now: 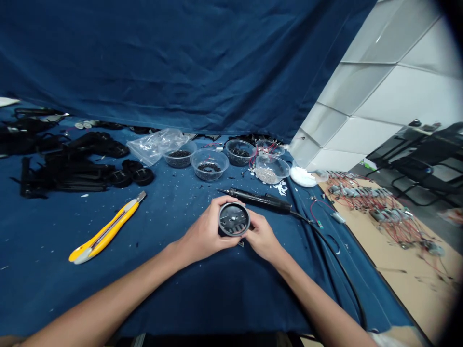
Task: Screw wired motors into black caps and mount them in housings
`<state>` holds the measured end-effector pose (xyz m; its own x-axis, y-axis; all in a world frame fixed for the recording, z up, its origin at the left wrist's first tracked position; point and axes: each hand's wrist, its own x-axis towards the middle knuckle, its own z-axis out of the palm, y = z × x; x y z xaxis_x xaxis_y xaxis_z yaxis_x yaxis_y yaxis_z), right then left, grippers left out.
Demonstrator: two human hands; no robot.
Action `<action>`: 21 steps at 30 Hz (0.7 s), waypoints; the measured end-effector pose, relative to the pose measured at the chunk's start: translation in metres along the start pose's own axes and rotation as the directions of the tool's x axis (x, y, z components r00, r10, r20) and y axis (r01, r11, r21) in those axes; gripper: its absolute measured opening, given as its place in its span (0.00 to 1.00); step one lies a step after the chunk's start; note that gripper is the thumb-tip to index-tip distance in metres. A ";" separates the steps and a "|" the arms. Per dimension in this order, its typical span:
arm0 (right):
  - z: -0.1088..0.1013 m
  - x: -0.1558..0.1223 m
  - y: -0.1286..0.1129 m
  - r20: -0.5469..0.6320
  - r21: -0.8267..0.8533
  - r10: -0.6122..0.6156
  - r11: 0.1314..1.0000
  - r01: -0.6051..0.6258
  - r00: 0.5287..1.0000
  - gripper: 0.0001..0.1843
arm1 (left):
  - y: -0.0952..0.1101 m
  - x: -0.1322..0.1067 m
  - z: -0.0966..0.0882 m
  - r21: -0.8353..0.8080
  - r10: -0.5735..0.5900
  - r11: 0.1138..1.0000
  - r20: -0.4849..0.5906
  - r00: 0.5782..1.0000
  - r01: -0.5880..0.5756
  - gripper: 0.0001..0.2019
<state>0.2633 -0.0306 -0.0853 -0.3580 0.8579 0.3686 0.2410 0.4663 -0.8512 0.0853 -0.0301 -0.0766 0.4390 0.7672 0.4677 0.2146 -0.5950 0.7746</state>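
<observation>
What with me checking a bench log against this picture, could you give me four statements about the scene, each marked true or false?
1. The left hand and right hand both touch the round dark part. True.
2. The yellow cutter lies right of the hands. False: the yellow cutter lies to their left.
3. The round dark part's hollow side faces the camera. True.
4. The right hand holds the electric screwdriver. False: the electric screwdriver lies on the blue cloth.
</observation>
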 end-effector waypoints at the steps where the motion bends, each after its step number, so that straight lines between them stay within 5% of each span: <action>1: 0.001 -0.001 0.000 -0.014 -0.012 -0.018 1.000 0.018 1.000 0.08 | 0.000 -0.001 0.000 0.002 0.018 1.000 0.016 1.000 -0.018 0.38; 7: 0.003 -0.005 0.001 -0.105 -0.106 -0.100 0.990 0.089 0.989 0.09 | -0.002 -0.002 0.002 0.022 0.153 0.988 0.043 0.987 -0.154 0.35; 21: 0.006 -0.004 -0.004 -0.140 -0.073 0.074 0.994 -0.084 0.987 0.21 | -0.004 -0.004 0.006 -0.004 0.022 1.000 0.017 1.000 -0.022 0.33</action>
<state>0.2590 -0.0373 -0.0857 -0.2098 0.9116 0.3535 0.3358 0.4067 -0.8496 0.0876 -0.0322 -0.0844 0.4586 0.7495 0.4775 0.2012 -0.6110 0.7657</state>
